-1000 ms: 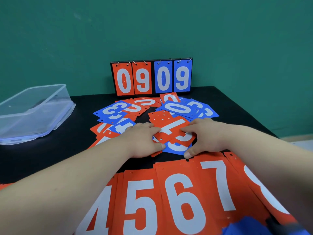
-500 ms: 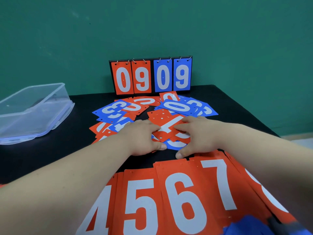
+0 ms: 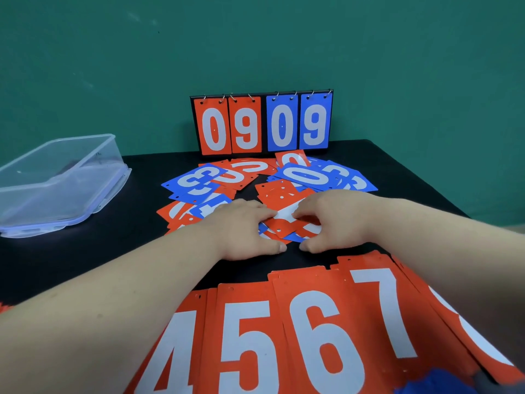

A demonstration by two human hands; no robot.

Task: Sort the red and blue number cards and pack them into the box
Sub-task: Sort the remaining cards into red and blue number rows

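The small bunch of cards sits mid-table: flat glossy plastic rectangles, red and blue, with white digits and little punched holes, stacked kinda crooked. Both the left hand and the right hand have hold of it, fingers curled over the top and thumbs tucked at the near edge, pinching it from either side, thumb tips almost meeting.

Around and behind it is the loose pile, same cards fanned out every which way, with a blue 3 and a blue 0 on top. Closer to the camera there's a tidy overlapping row of red cards showing 4, 5, 6, 7.

The box is way off left, well apart from the cards. It's clear plastic and rectangular with rounded corners.

At the back a flip scoreboard stands upright with its cards hung on metal rings, 09 in red and 09 in blue. The table is matte black and the wall is plain green.
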